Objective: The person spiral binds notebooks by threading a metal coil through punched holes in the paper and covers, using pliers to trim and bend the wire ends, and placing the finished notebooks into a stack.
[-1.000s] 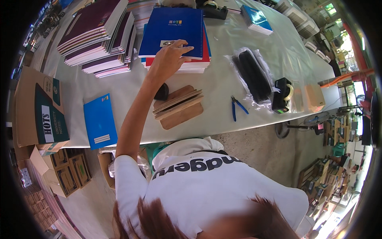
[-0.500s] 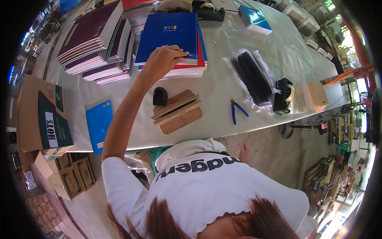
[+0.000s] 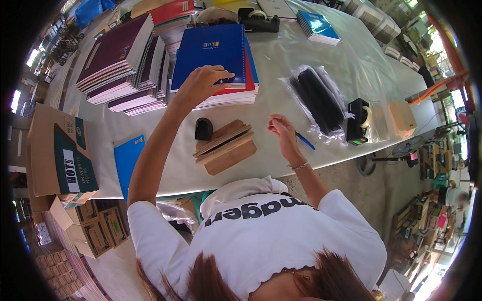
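A dark blue spiral notebook [image 3: 210,52] lies on top of a stack that includes a red notebook [image 3: 249,89]. My left hand [image 3: 203,83] is on its near edge, fingers over the cover and thumb low at the edge, closed on it. In front of the stack, my right hand [image 3: 282,131] hovers over the table, its fingers loosely bent and apart with nothing visible in them. It partly covers the blue-handled pliers [image 3: 306,141]. Between my forearms sit a wooden block with a slot [image 3: 226,145] and a small black object [image 3: 203,129].
Purple notebooks [image 3: 115,47] stand piled at the left. A light blue notebook [image 3: 129,160] lies near a carton [image 3: 47,155]. To the right are black coils in plastic [image 3: 321,103] and a tape dispenser [image 3: 357,120]; more blue notebooks [image 3: 319,27] lie at the far right.
My right hand has risen from beside my body to above the table, now partly covering the pliers. The blue notebook has shifted slightly left under my left hand, and the view has tilted a little.
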A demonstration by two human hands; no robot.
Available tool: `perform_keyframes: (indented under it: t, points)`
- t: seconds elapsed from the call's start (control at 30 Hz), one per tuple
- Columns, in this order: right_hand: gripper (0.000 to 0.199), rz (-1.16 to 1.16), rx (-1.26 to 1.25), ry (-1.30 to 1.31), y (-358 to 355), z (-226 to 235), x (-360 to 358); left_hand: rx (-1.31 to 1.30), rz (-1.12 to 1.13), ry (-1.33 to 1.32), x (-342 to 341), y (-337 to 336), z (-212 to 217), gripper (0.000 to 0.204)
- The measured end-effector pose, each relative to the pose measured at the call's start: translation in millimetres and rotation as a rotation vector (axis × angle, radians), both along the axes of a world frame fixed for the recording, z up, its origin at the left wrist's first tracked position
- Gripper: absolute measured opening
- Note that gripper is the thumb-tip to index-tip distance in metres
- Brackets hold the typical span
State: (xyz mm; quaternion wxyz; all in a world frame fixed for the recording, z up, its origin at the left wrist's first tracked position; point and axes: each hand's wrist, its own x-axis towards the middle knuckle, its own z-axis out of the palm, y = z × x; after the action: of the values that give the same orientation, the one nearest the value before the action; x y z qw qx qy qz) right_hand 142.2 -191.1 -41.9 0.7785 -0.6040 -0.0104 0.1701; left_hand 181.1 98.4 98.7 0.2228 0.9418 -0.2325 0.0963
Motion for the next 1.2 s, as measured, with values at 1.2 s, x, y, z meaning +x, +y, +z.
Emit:
perform_keyframes:
  t: [1.2]
  points:
    - [0.053,0.200,0.493,-0.448,29.4,81.5,39.5,-0.460,0.157,-0.512,-106.1,-41.8,135.3,0.027]
